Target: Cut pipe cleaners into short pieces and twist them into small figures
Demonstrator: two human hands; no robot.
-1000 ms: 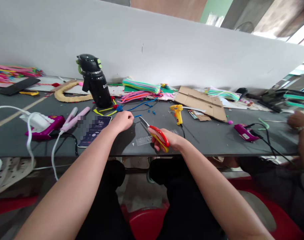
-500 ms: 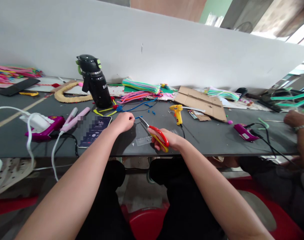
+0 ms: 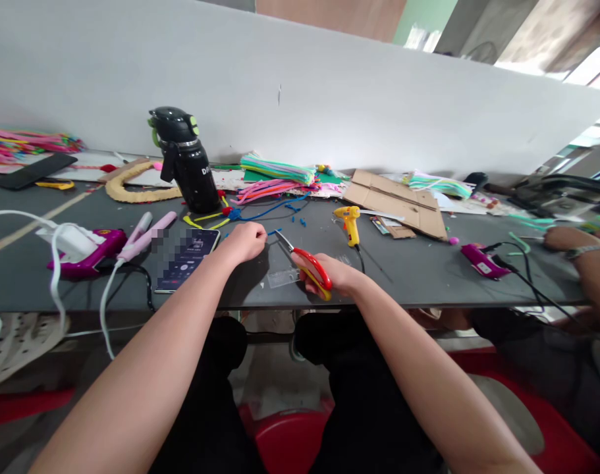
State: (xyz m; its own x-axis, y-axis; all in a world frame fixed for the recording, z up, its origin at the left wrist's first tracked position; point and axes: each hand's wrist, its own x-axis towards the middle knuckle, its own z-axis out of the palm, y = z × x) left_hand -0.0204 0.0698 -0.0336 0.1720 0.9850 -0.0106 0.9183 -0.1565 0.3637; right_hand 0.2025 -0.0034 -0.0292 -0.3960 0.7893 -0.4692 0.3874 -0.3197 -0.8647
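My right hand is closed round the red and yellow handles of a pair of scissors, whose blades point up and left. Close to the blade tips is my left hand, its fingers pinched together. The short end of a blue pipe cleaner sticks out from that hand towards the blades; whether they touch it I cannot tell. Several cut blue pieces lie beyond the hands. A clear ruler lies flat between my hands, partly hidden by the right one.
A yellow glue gun stands right of centre, before flattened cardboard. Behind my left hand are a black bottle and bundled pipe cleaners. A phone and purple power strip lie left. A co-worker's hand is at far right.
My hands and the scissors have hardly moved. At far right, the co-worker's hand has shifted slightly left, and the green pipe cleaners near it have dropped lower.
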